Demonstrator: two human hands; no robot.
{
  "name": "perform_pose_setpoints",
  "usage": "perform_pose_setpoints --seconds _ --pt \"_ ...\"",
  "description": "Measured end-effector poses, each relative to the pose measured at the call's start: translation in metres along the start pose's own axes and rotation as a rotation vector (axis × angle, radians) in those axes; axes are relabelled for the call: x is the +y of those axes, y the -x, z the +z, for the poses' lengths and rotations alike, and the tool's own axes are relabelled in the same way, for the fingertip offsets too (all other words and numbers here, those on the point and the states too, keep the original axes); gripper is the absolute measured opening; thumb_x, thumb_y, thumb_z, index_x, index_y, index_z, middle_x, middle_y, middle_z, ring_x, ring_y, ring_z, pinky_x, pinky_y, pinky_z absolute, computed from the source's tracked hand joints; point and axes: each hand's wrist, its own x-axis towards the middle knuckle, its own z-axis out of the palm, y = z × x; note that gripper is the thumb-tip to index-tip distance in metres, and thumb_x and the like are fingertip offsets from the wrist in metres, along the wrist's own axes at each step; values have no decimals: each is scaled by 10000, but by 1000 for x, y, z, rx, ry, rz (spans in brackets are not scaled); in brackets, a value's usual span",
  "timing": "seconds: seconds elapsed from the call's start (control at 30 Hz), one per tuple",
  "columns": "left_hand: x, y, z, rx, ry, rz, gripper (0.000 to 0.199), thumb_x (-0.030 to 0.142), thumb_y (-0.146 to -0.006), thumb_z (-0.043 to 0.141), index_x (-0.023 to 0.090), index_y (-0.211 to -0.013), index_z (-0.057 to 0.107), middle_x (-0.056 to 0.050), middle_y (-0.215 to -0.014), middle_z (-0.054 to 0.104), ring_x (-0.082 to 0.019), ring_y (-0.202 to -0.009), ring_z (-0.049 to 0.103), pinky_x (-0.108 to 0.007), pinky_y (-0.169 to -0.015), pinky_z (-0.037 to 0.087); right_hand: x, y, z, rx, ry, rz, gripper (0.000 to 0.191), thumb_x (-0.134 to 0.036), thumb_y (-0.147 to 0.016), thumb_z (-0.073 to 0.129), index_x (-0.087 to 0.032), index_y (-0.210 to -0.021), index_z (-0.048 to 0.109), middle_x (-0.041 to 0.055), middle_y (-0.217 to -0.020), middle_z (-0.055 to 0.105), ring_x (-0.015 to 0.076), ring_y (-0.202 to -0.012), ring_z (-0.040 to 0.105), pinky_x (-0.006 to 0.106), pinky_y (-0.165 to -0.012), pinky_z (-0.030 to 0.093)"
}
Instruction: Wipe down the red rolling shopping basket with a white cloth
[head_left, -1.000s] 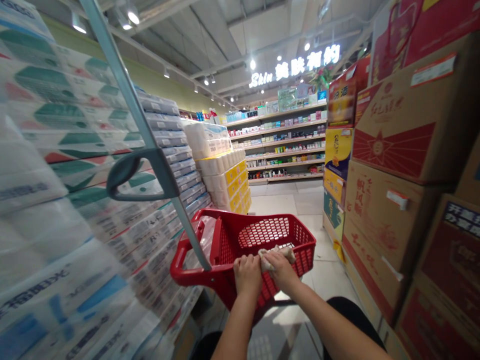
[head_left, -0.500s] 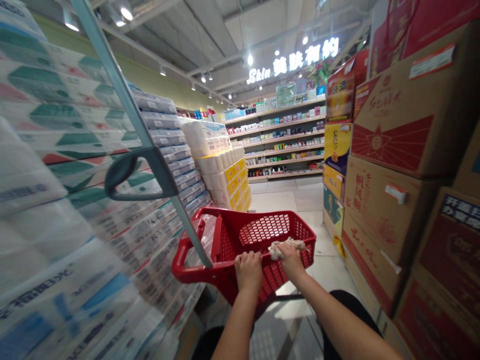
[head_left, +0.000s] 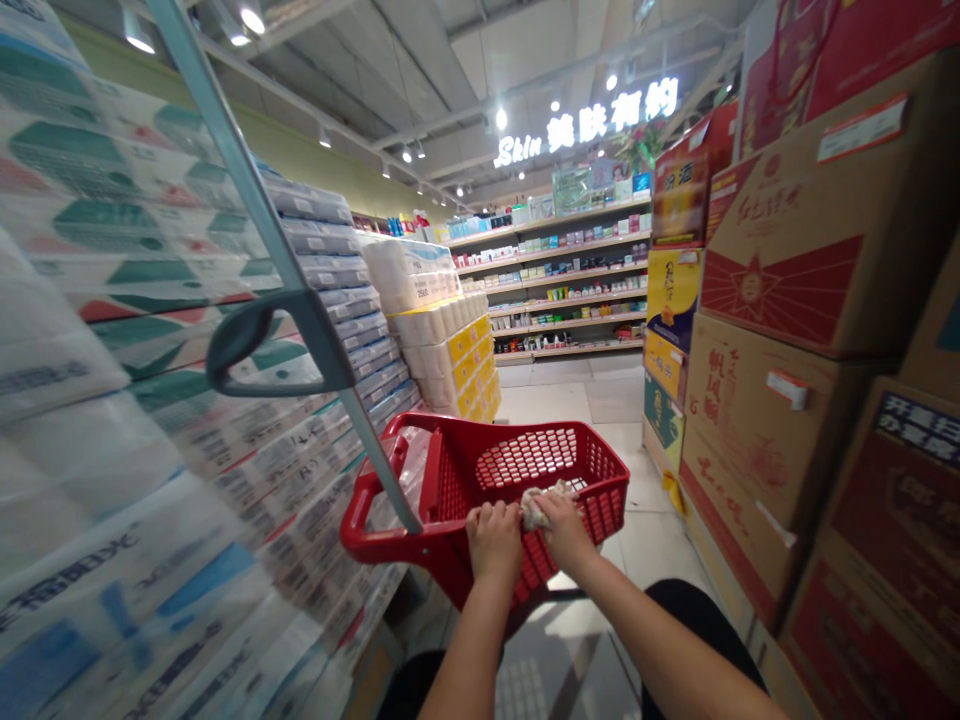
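White packs with green print (head_left: pixel 112 240) are stacked at far left, behind the dark grey plastic handle (head_left: pixel 319 340) on its metal pole. The red plastic shopping cart (head_left: pixel 450 545) stands right of them. On its near rim, the left hand (head_left: pixel 495 540) keeps its fingers hooked over, its grip closed and unmoved. Just beside it, a pale, crumpled cloth (head_left: pixel 534 508) lies pinched under the right hand (head_left: pixel 564 530), which has slid back leftward, so cloth meets the same stretch of rim again. Brown cardboard cartons (head_left: pixel 787 240) rise at right.
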Motion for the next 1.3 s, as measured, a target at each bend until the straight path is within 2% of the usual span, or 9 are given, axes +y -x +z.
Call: perform_pose_setpoints --seconds 0.1,0.27,0.47,0.63,0.7,0.83,1.0,1.2,1.3 --pt "-2 0 3 -6 6 5 236 275 -946 431 274 -896 661 -2 -875 646 -204 -913 493 -410 -937 248 1 0 -4 -72 -84 -71 432 -46 -795 464 -246 -1135 640 51 -1112 640 212 -1019 534 380 -946 404" --pt "-1 0 3 9 3 8 248 295 -952 415 280 -919 661 -6 -876 644 -207 -917 490 -416 -944 245 8 -1 -8 20 -58 43 388 -56 -780 450 -208 -1063 666 77 -1047 651 232 -1001 546 428 -947 405" --pt "-2 1 2 -7 -4 25 228 257 -939 430 267 -916 657 -11 -872 641 -214 -921 494 -419 -944 248 0 6 4 -77 -68 -68 562 -78 -738 475 -229 -1272 566 78 -1233 593 246 -1146 495 455 -1043 353" --pt "-1 2 1 6 8 24 269 291 -961 382 278 -923 649 -10 -884 642 -212 -923 494 -423 -952 246 9 8 2 49 6 62 517 -55 -729 431 -183 -1190 626 108 -1168 620 264 -1113 509 486 -1040 354" --pt "-1 2 1 -4 10 23 253 271 -953 396 275 -923 647 -12 -889 641 -212 -929 491 -421 -956 243 4 9 4 39 24 38 516 -68 -736 451 -191 -1209 615 101 -1178 615 263 -1128 499 484 -1056 338" --pt "-2 3 0 -13 18 27 237 258 -943 414 270 -908 647 -14 -884 637 -209 -933 486 -416 -964 236 1 10 1 -61 -15 -77 526 -101 -754 497 -224 -1257 584 79 -1263 586 248 -1173 486 465 -1076 322" --pt "-1 3 0 16 23 18 275 293 -960 382 281 -904 651 -10 -871 636 -203 -932 484 -415 -982 227 12 7 -11 54 13 86 425 -75 -752 472 -194 -1114 660 102 -1142 633 259 -1096 523 479 -1035 351" --pt "-2 2 0 3 19 19 272 291 -955 394 274 -881 655 -12 -870 637 -202 -926 483 -414 -982 233 5 9 -7 -26 -31 -15 499 -72 -733 491 -238 -1183 626 67 -1184 622 243 -1115 512 441 -1041 345" --pt "-1 2 1 12 11 26 272 289 -958 391 271 -886 652 -11 -873 637 -201 -928 486 -416 -987 230 16 6 -11 49 -75 45 421 -79 -752 467 -232 -1087 671 63 -1116 654 237 -1070 536 432 -1007 370"
